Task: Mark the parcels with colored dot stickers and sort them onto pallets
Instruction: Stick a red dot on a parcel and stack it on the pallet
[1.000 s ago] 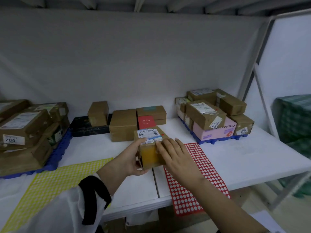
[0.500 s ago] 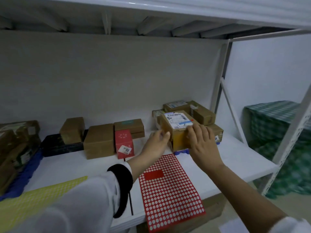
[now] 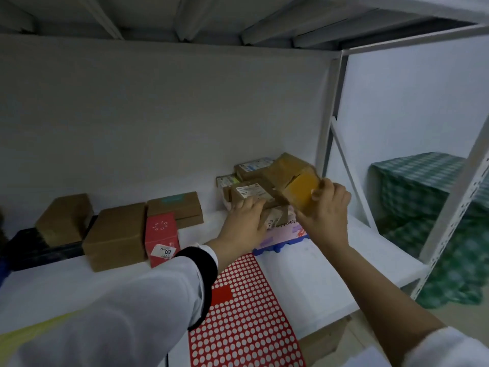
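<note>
Left sleeve point(image 3: 119, 313) is white and loose; a black cuff point(image 3: 203, 282) bands its end. Right sleeve point(image 3: 447, 348) is white; left hand point(image 3: 244, 223) and right hand point(image 3: 328, 207) are bare.

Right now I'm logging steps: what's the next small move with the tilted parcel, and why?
Probably level it down and let go: the right hand holds the yellow-taped parcel tilted above the stacked boxes on the blue pallet, and the left hand rests on a labelled box there.

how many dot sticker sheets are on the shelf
2. The red sheet lies at the shelf's front edge, right of the left sleeve; the yellow sheet shows at the bottom left, mostly hidden behind that sleeve.
</note>
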